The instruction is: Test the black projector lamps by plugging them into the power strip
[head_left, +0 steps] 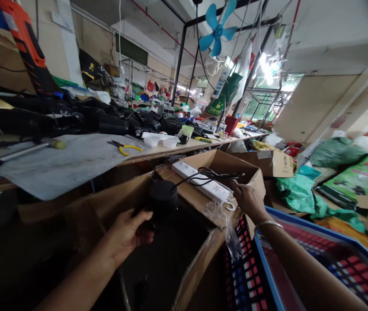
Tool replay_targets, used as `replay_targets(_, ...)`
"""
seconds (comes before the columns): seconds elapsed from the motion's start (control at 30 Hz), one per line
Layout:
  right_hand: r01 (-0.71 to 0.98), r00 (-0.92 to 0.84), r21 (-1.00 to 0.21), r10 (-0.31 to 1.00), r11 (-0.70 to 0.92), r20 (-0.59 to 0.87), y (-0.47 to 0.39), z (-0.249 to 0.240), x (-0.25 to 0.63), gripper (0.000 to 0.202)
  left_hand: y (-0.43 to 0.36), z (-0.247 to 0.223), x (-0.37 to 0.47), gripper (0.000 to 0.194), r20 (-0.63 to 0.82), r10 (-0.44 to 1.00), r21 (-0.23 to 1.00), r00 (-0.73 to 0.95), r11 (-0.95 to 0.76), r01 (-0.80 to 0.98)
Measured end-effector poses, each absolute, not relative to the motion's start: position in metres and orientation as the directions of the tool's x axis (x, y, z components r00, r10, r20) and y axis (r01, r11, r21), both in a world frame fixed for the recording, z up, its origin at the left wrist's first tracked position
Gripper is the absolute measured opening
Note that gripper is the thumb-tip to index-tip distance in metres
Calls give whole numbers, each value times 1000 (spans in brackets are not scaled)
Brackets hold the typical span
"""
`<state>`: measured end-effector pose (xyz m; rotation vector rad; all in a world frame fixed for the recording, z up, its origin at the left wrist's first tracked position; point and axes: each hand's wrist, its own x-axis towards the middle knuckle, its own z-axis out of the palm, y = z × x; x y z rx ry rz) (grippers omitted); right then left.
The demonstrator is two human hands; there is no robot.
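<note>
My left hand (128, 236) is closed around a black device with a round, drum-like end (163, 195), above an open cardboard box. The lower part of the device is dark and hard to make out. A thin black cable (187, 179) runs from the round end toward my right hand (249, 199), where its loops are pinched between the fingers. Below those loops, a white power strip (215, 190) rests on a cardboard flap, close to my right hand. Clear plastic film hangs by the strip's near end.
Pliers with yellow handles (126, 148), white plastic trays (161, 140) and black gear (112, 123) lie on the workbench ahead. A blue-rimmed basket (266, 270) stands at the right, with green bags (339, 151) beyond. A blue fan (218, 31) hangs overhead.
</note>
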<state>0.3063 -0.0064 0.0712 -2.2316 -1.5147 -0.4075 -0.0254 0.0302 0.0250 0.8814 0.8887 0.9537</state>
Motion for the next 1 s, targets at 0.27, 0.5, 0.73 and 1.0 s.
replay_targets(0.27, 897, 411, -341, 819, -283, 401, 47, 82, 305, 44, 34, -7, -12, 37, -232, 905, 898, 356, 340, -279)
replay_targets(0.5, 805, 314, -590, 886, -57, 342, 52, 79, 313, 35, 35, -15, -7, 39, -157, 925, 923, 346, 262, -282)
replay_targets(0.73, 846, 204, -533, 919, 8, 338, 50, 90, 322, 10, 36, -17, -5, 38, -148, 919, 934, 365, 252, -254)
replay_targets(1.0, 881, 162, -474, 937, 4, 309, 61, 92, 319, 10, 35, -17, -4, 33, -128, 917, 927, 378, 247, -283)
